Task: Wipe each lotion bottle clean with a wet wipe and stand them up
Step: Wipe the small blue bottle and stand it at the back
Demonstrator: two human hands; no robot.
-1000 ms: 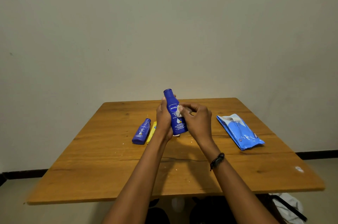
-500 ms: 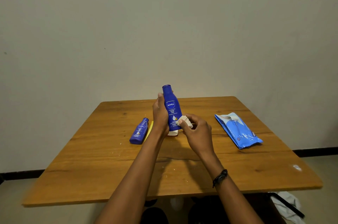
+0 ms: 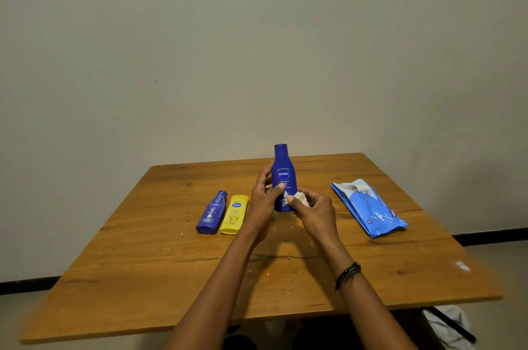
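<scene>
The left hand [image 3: 264, 201] grips the large blue bottle [image 3: 283, 175] around its lower body, thumb across the front label. The bottle is upright at the centre of the worktop [image 3: 143, 278]. Its base is hidden behind the hands, so whether it rests on the surface cannot be told. The right hand [image 3: 314, 212] pinches a bunched wet wipe [image 3: 303, 198] and presses it against the bottle's lower right side.

The small blue bottle [image 3: 213, 214] and the yellow bottle [image 3: 235, 214] lie flat, side by side, just left of the left hand. Neither is stood up yet. The wipes pack [image 3: 368, 208] lies well apart to the right.

Probable faults from this state:
- Slip. A wetted plastic surface reduces friction, and sideways wiping pressure may twist the bottle out of the left-hand grip.
- Topple. The bottle is tall for its base, so releasing it before it sits flat may tip it onto the two lying bottles.
- Missed areas. The wadded wipe makes only a small contact patch, and the left hand covers part of the bottle.
</scene>
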